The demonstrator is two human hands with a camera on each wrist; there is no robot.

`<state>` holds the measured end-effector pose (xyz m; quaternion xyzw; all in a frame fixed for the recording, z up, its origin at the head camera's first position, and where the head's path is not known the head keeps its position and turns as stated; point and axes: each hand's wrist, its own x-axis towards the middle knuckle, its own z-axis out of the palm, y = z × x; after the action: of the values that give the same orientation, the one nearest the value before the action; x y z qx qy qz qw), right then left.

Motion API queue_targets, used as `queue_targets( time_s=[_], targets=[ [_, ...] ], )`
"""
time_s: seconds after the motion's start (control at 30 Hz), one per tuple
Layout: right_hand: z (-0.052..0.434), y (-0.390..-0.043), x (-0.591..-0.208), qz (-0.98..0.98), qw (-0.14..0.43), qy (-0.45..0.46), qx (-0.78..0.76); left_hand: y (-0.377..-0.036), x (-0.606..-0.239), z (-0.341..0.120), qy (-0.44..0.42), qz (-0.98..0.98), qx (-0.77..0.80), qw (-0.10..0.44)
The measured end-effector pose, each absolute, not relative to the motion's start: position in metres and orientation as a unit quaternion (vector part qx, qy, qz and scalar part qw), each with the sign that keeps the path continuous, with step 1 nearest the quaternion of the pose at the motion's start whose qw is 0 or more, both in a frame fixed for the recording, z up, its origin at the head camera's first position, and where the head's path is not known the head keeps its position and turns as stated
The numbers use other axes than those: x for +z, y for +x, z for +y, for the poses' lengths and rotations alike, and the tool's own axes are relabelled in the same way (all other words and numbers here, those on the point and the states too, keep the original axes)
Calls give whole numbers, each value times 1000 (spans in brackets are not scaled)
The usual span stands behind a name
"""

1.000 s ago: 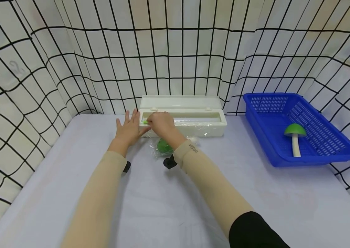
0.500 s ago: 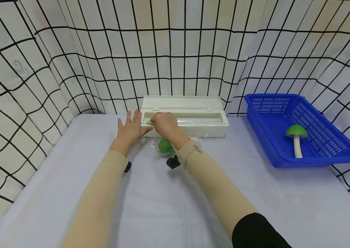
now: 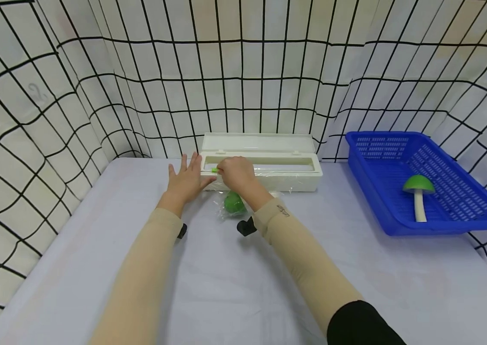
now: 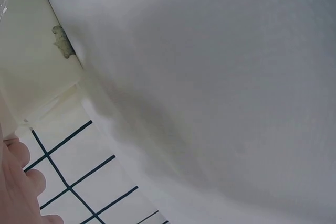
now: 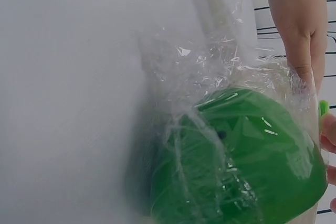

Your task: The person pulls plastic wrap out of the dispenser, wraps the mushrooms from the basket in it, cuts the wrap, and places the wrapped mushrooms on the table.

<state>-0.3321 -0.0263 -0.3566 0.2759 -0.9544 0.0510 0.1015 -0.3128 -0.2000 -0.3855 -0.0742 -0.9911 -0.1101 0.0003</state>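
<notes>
A white cling-film dispenser box [image 3: 269, 177] stands with its lid up at the back of the table. My left hand [image 3: 188, 179] lies flat, fingers straight, against the box's left end. My right hand [image 3: 235, 173] pinches the small green slider [image 3: 214, 169] on the box's front rail, near its left end. A sheet of clear film runs down from the box over a green round object [image 3: 233, 202] on the table under my right wrist. The right wrist view shows this wrapped green object [image 5: 236, 161] close up, with the slider [image 5: 323, 107] at the right edge.
A blue plastic basket [image 3: 381, 201] at the right holds a green-capped toy mushroom [image 3: 418, 191]. White cloth with a black grid walls in the table [image 3: 243, 287] on three sides. The left wrist view shows the box's end [image 4: 26, 66] and the table cloth.
My right hand has drawn the green slider a little to the right along the box. The left hand stays against the box's left end.
</notes>
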Motion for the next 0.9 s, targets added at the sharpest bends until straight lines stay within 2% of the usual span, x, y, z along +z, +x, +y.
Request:
queue_targets(
  time_s=[0.37,0.9],
  targets=[
    [-23,-327,-356,-953,115,277,33,-313,-385,-200,-76,-991,-106,1],
    [-15,-325,-353,-962,81,256,42,-312,-384,-200,-74,-992,-105,-8]
  ],
)
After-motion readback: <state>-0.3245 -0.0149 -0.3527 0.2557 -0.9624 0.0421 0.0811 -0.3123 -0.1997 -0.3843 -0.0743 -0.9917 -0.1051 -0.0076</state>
